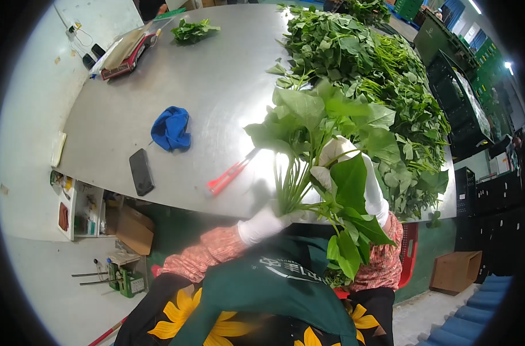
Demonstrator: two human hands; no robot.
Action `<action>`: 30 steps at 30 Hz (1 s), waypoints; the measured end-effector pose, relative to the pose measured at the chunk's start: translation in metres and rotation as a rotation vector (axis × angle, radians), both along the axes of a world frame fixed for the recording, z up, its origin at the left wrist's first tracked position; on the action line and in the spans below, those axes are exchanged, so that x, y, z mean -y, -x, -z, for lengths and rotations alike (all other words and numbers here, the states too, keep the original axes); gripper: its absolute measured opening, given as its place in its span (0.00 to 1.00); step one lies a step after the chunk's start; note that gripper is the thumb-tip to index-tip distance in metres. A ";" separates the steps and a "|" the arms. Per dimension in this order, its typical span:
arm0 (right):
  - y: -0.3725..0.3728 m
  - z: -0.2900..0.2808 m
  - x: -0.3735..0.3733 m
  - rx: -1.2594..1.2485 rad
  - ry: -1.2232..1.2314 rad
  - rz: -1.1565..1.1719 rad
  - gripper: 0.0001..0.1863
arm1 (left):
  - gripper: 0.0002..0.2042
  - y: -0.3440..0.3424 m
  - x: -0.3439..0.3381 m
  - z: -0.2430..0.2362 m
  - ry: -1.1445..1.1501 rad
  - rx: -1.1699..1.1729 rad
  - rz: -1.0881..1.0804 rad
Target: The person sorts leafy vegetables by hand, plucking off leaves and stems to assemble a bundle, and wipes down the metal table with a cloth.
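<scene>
In front of me is a bunch of leafy green stems (300,173), with broad leaves spread over its top. My left hand (266,224), in a white glove, is closed round the lower ends of the stems at the table's near edge. My right hand (338,151), also white-gloved, is curled among the leaves on the bunch's right side; leaves cover part of its fingers. A few larger leaves (350,245) hang down over my right forearm. Left of the bunch, a red-handled tool (228,177) lies on the metal table (222,109), its far end partly out of sight.
A long heap of greens (366,63) covers the table's right side. On the left lie a blue cloth (171,128), a phone (141,172) and a red scale-like device (124,60). A small bunch (192,31) rests farther back. Dark crates (461,104) stand to the right.
</scene>
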State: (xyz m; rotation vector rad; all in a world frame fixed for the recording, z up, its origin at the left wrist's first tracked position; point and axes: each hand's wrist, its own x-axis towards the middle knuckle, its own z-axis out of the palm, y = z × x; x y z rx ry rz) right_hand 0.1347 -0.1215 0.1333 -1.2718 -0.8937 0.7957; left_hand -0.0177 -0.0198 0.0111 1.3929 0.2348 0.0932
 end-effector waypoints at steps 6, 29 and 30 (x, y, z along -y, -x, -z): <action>0.000 -0.009 0.028 0.291 -0.109 0.587 0.07 | 0.14 0.001 0.000 -0.003 0.007 0.018 -0.116; 0.012 0.126 0.075 -0.434 0.247 0.476 0.06 | 0.09 -0.006 -0.034 0.007 0.475 -0.063 -0.400; 0.015 0.124 0.071 -0.425 0.200 0.504 0.05 | 0.09 -0.006 -0.035 0.009 0.492 -0.062 -0.398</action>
